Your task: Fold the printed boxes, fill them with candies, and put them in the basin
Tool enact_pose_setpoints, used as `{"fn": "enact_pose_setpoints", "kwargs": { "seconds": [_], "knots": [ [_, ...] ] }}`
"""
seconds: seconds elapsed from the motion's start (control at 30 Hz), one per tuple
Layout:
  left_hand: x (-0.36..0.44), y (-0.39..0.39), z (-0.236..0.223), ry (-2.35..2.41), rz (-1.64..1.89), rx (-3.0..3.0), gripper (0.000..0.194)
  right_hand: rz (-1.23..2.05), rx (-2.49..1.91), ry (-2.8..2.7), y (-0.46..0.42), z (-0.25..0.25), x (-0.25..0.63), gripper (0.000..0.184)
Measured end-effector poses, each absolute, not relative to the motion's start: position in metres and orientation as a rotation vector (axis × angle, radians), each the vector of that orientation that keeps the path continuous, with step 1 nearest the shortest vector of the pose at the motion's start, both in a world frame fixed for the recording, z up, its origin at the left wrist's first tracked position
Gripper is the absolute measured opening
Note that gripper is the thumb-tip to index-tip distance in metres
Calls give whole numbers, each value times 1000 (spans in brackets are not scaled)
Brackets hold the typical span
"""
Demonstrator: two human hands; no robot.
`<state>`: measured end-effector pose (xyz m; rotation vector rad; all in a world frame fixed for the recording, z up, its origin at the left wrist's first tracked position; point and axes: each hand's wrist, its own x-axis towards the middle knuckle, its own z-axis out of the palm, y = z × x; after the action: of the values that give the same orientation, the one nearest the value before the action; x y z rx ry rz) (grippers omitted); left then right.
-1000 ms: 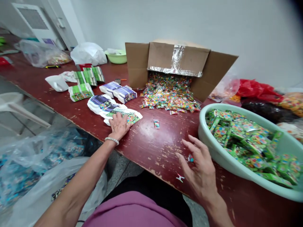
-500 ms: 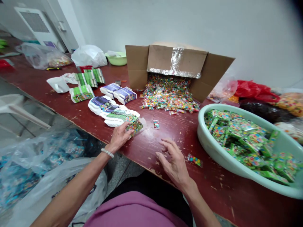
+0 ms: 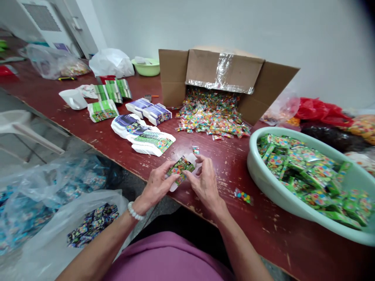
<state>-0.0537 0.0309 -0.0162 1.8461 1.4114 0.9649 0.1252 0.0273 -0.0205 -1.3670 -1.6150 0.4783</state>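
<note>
Packet (image 3: 179, 169) of green printed candy sits pinched between the narrowed fingers of the left hand (image 3: 156, 187) and right hand (image 3: 205, 183), just inside the near edge of the red wooden surface (image 3: 263, 242). A loose candy sachet (image 3: 243, 196) lies right of them, beside the pale green basin (image 3: 251, 164).

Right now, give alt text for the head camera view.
The left hand and right hand hold a green printed packet above a worn red table. Small wrapped sweets spill from a cardboard box behind, beside a pale green basin heaped with green packets.
</note>
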Motion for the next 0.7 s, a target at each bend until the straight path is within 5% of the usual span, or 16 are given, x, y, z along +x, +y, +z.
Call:
{"fn": "enact_pose_setpoints", "kwargs": {
  "seconds": [0.43,0.7],
  "knots": [
    [-79,56,-5,1989,824,1947,29,596,-1338,-1559,21,-24,125,27],
    [-53,8,16,1487,863,1949,20,587,-1237,-1716,11,3,124,12]
  ]
}}
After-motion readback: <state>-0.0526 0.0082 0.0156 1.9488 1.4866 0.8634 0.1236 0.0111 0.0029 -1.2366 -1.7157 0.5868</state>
